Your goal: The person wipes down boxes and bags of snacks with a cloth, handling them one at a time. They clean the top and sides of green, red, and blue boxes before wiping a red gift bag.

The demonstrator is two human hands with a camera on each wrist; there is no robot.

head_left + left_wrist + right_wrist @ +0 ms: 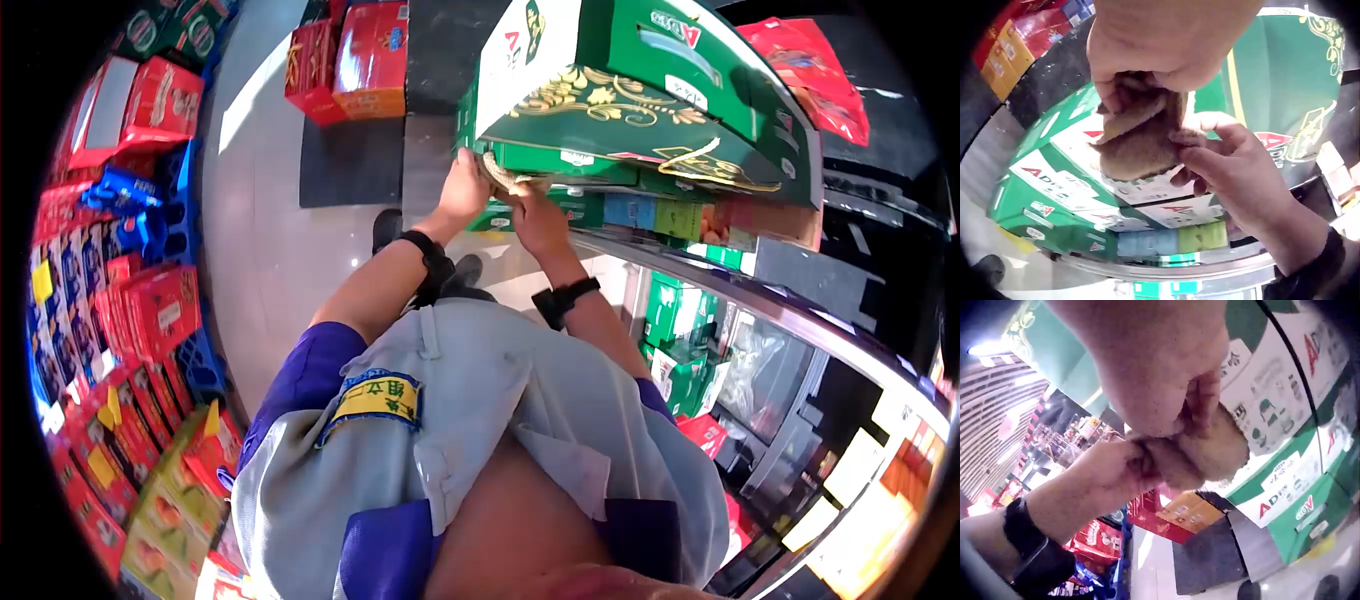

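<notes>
A crumpled tan cloth-like piece (1138,147) is held between both hands in front of stacked green and white boxes (1060,181). My left hand (466,188) grips its left part, fingers curled into the folds. My right hand (541,222) pinches its other side between thumb and fingers. In the right wrist view the piece (1219,450) hangs beneath the right hand (1154,375), with the left hand (1100,472) beside it. A large green carton with gold patterns (640,110) stands just above the hands in the head view.
Red boxes (372,60) stand beyond a dark mat (350,160). Shelves of red packages (160,310) line the left side. A metal-edged counter (760,295) runs along the right, with green boxes (680,375) below. A red bag (810,75) lies at the upper right.
</notes>
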